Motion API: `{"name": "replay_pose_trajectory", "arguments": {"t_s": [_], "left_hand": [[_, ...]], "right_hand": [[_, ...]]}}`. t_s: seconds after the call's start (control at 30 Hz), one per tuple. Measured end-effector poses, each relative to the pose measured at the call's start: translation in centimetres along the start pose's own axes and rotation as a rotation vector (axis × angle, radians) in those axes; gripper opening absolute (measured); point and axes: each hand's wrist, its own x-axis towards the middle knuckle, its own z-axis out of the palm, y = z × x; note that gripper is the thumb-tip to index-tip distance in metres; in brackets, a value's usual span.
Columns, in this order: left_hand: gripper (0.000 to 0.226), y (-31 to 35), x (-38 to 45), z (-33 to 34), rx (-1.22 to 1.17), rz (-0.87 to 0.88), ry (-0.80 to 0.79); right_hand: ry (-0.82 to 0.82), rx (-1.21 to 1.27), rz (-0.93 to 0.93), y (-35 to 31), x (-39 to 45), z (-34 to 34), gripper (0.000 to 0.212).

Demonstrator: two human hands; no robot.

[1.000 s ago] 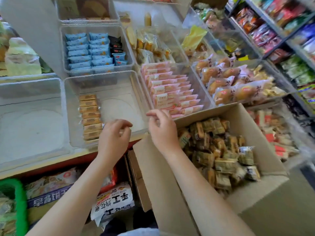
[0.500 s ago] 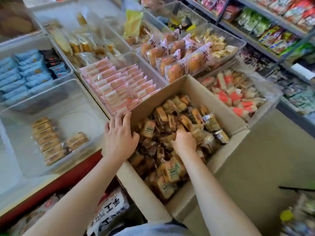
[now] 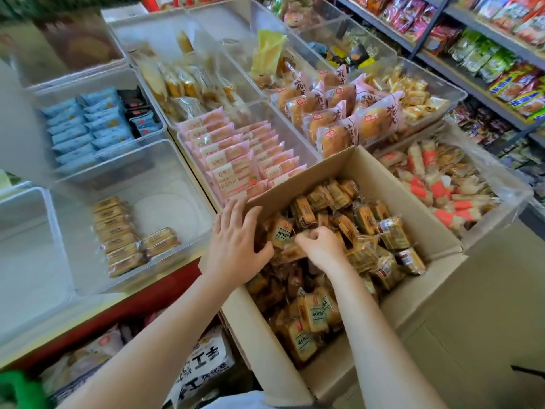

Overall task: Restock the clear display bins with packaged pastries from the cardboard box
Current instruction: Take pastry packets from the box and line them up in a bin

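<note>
Shop shelves [image 3: 483,54] packed with bright snack bags run along the far right, and a counter of clear bins fills the left and middle of the view. At the near right an open cardboard box [image 3: 436,305] holds a heap of brown packaged pastries [image 3: 365,228]. The left hand [image 3: 236,246] lies on the box's left wall with its fingers straight and spread, thumb pointing into the box, grasping nothing. The right hand [image 3: 321,246] is down among the pastries with its fingers curled round wrapped packets near the middle of the heap; how many it grasps cannot be told.

Just left of the box stands a clear bin [image 3: 177,184], mostly bare, with a row of the same brown pastries [image 3: 116,234] along its left part and a short stack [image 3: 162,240] beside that row. Beyond the box, a bin of pink packets [image 3: 241,154] touches the box's far wall. Further left sits a bin of blue packets [image 3: 85,125], and to the far right of the pink packets a bin of round buns in pink wrappers [image 3: 348,113].
</note>
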Motion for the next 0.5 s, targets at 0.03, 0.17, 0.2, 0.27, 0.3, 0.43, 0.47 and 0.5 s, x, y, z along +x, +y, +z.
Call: {"name": "replay_pose_trajectory", "arguments": {"t_s": [0.03,0.17,0.2,0.27,0.3,0.43,0.47,0.5], "left_hand": [[0.076,0.3,-0.3,-0.4,-0.057,0.068,-0.047],[0.071,1.7,-1.6,-2.6,-0.295,0.08,-0.084],[0.059,1.5,-1.5,-3.6,-0.492,-0.034,-0.037],[0.032,0.5,-1.1,-5.8,-1.055,-0.335,-0.029],[0.023,-0.2,-0.9,-6.8,-1.265,-0.463,-0.026],[0.032,-3.5,-0.5,-8.5,-1.362,-0.654,0.119],[0.032,-4.4,-0.5,-8.5,-1.316,-0.678,0.152],[0.034,-5.2,-0.7,-8.4,-1.287,-0.697,0.167]], "right_hand": [[-0.019,0.113,-0.034,-0.8,-1.0,-0.4,0.042],[-0.217,0.484,-0.176,-4.6,-3.9,-1.2,0.038],[-0.243,0.554,-0.201,-5.4,-4.0,-1.1,0.045],[-0.262,0.637,-0.218,-6.8,-3.9,-0.8,0.05],[-0.266,0.627,-0.239,-7.4,-3.7,-0.5,0.048],[-0.452,0.427,-0.399,-10.7,-3.7,2.3,0.036],[-0.494,0.365,-0.428,-11.7,-3.8,3.3,0.035],[-0.512,0.307,-0.453,-12.6,-3.9,4.4,0.033]]}}
